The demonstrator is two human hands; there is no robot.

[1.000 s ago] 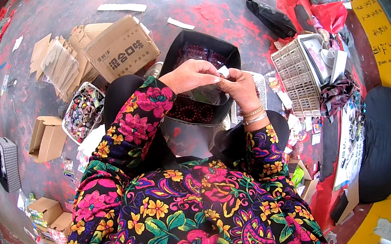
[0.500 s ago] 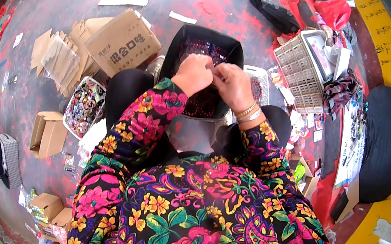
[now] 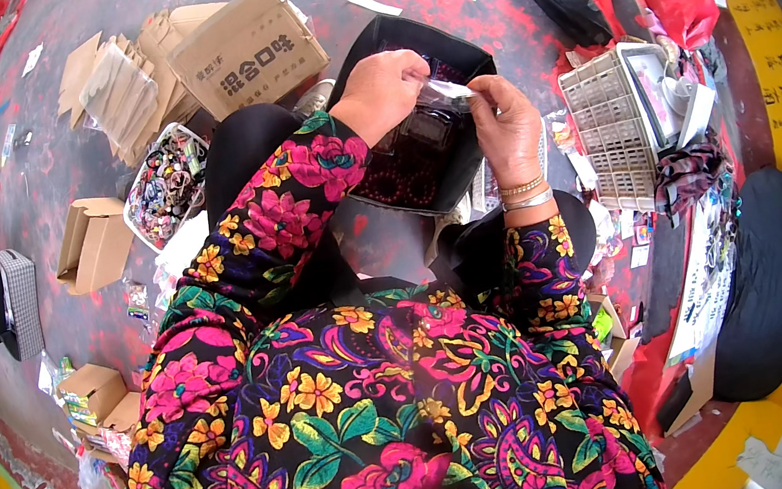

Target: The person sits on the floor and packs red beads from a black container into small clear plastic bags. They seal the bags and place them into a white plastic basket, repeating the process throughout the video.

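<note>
A small clear plastic bag (image 3: 444,93) is stretched between my two hands above a black open bin (image 3: 444,46). My left hand (image 3: 381,94) pinches one end of it, fingers closed. At the bag's other end, the thumb and fingers of my right hand (image 3: 507,126) grip the edge; a gold bracelet and a pale band circle that wrist. Inside the bin lie dark red beaded pieces (image 3: 392,184), some seemingly in clear packets. Whether the bag holds anything is too small to make out.
Left of my knees stand a white basket of colourful small items (image 3: 163,193), an open carton (image 3: 93,244) and a printed cardboard box (image 3: 257,57). A cream plastic crate (image 3: 607,131) is to the right, beside a long black cushion-like shape (image 3: 770,279).
My hands were close together over the bin; now they are farther apart, with the clear bag showing between them. My right hand has shifted right.
</note>
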